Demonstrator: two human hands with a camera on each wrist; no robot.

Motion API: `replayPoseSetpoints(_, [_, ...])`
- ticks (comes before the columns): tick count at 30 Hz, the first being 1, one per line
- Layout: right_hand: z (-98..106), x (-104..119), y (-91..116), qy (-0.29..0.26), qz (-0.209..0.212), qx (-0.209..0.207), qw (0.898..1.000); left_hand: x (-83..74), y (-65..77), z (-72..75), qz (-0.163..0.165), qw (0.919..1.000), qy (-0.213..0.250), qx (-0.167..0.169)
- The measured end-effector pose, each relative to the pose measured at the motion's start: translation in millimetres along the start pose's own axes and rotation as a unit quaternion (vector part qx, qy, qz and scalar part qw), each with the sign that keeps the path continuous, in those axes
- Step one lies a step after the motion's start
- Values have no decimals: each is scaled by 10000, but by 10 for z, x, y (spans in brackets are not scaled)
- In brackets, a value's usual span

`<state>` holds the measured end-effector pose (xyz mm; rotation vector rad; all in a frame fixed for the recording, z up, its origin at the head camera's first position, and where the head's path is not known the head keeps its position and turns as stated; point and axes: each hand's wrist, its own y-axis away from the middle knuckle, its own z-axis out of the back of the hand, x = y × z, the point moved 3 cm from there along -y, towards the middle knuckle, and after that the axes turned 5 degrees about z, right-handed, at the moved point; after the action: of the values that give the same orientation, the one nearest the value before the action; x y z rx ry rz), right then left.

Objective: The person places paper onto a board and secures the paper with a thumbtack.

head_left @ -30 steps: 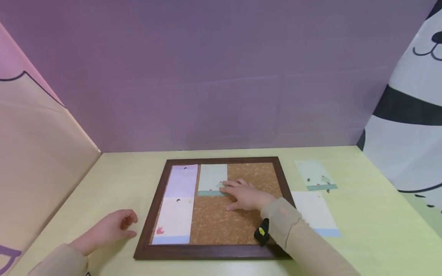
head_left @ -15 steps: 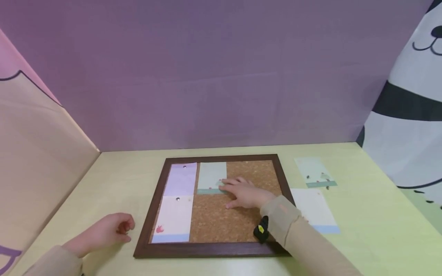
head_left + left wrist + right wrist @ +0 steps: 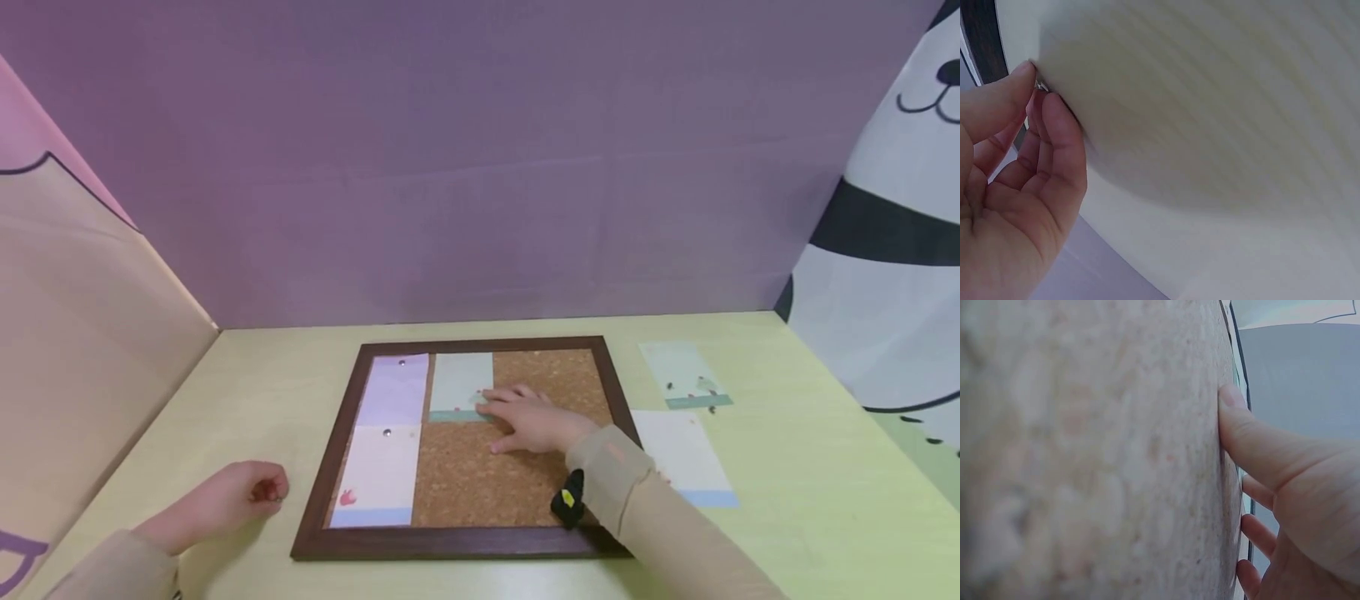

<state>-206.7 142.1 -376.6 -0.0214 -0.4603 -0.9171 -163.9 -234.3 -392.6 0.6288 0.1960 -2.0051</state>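
Note:
On the table beside the lower left of the frame, my left hand (image 3: 225, 500) pinches a small silvery thumbtack (image 3: 1040, 85) between thumb and fingertips. My right hand (image 3: 534, 421) lies over the framed cork board (image 3: 480, 483) with its fingers spread. Its fingertips rest at the lower right corner of a pale green-edged card (image 3: 459, 379) at the top middle of the board. A lilac card (image 3: 393, 392) and a white card with a blue edge (image 3: 378, 475) lie down the board's left side, each with a silver tack near its top. The right wrist view shows cork close up and the thumb touching it.
Right of the board lie another green-edged card (image 3: 684, 367) and a blue-edged card (image 3: 693, 454), partly behind the right sleeve. Small dark bits sit on and beside the green-edged one. A purple backdrop (image 3: 480, 167) rises behind the table.
My left hand has drawn slightly left, away from the frame, and its thumb and fingers have come together. My right hand stays in place on the card.

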Motion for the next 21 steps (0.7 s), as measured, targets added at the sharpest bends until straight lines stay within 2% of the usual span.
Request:
replayPoseSetpoints(3, [-1,2,1,-2,-22,3,10000,-10,-9,-13,84,10000,41,-7])
replayPoseSetpoints(8, [2,5,3,40,-45,-12,10000,-19,-25,-20,-6,10000,49,-61])
replayPoseSetpoints(13, [-5,0,2,62,-31,-32,10000,-28,-50,-27,-132,9994,-209,-262])
replayPoseSetpoints(17, [-8,-3,3,61,-24,-27,10000,-49,-62,-25,28,9982,-348,-495])
replayPoseSetpoints(21, [-7,-6,6,30,-22,-4,10000,-77,-72,5,419,9966,-55,-701])
